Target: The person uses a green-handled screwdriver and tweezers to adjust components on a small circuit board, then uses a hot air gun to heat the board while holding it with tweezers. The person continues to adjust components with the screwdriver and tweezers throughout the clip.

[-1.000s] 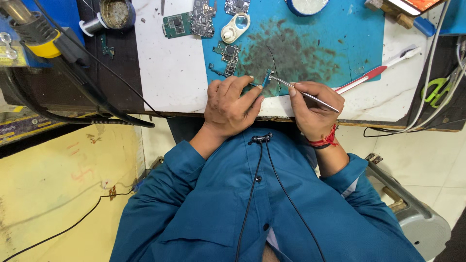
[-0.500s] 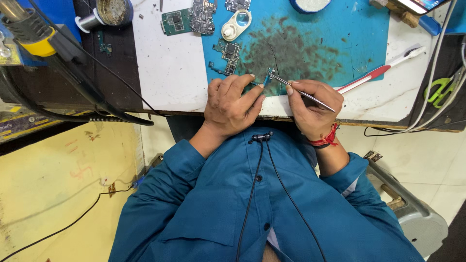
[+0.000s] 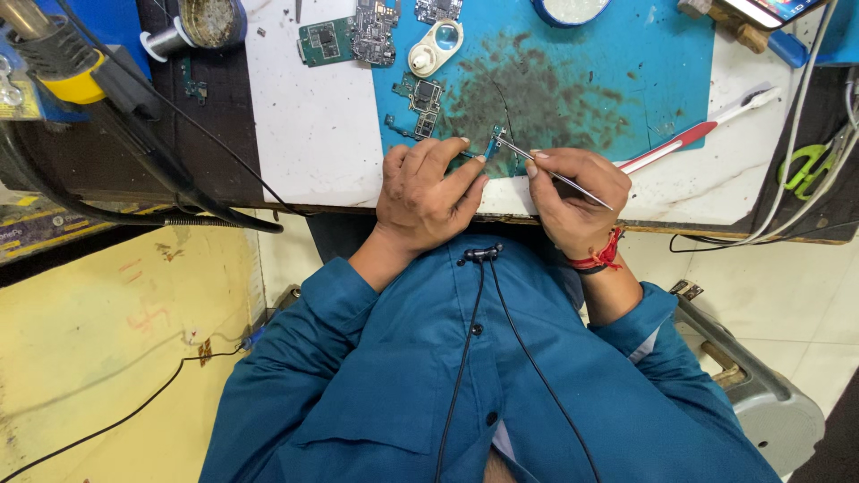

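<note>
At the worktop [image 3: 313, 134] edge, our left hand [image 3: 428, 192] pinches a small blue component [image 3: 491, 146] flat on the stained teal mat [image 3: 626, 63]. Our right hand [image 3: 573, 197] grips slim steel tweezers [image 3: 555, 174], their long axis slanting up-left, tips touching the part just right of our left fingertips.

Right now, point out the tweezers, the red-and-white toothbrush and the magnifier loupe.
tweezers [image 3: 564, 179], head view, middle of the metal shaft.
toothbrush [image 3: 684, 139], head view, red part of the handle.
loupe [image 3: 445, 40], head view, rim around the lens.
</note>
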